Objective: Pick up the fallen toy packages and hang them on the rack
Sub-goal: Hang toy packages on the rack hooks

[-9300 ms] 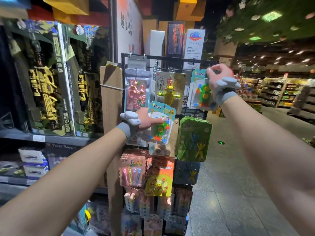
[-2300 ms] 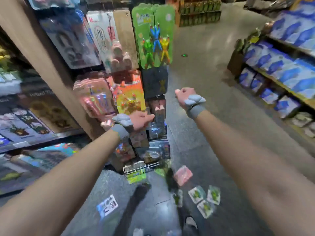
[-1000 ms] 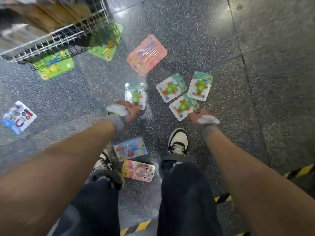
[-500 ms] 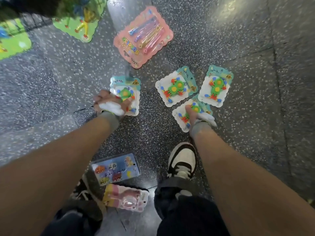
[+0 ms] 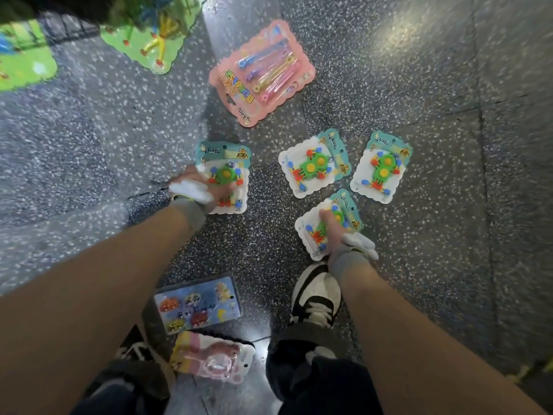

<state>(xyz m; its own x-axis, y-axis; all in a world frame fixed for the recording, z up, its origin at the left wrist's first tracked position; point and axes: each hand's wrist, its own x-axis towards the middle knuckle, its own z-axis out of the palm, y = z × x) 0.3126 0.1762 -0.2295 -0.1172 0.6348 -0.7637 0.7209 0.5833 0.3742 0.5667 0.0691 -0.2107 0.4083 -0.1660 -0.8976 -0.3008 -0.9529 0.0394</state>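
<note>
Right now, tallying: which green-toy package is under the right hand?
The package nearest the white shoe, held by the right hand; the left hand holds the leftmost package, two lie untouched.

Four matching white cards with teal headers, each holding a green toy, are laid face up. The left card (image 5: 230, 172) is gripped at its near corner by the left hand (image 5: 194, 190). The near card (image 5: 347, 215) is pinched by the right hand (image 5: 338, 238). The middle card (image 5: 311, 167) and the right card (image 5: 381, 167) are laid flat, just beside each other. Beyond them a pink card (image 5: 263, 73) of bubble wands is seen, and further left a green card (image 5: 149, 46) and a second green card (image 5: 24, 64). Nearest, a blue card (image 5: 197, 304) and a pink pack (image 5: 215, 357) are found side by side.
</note>
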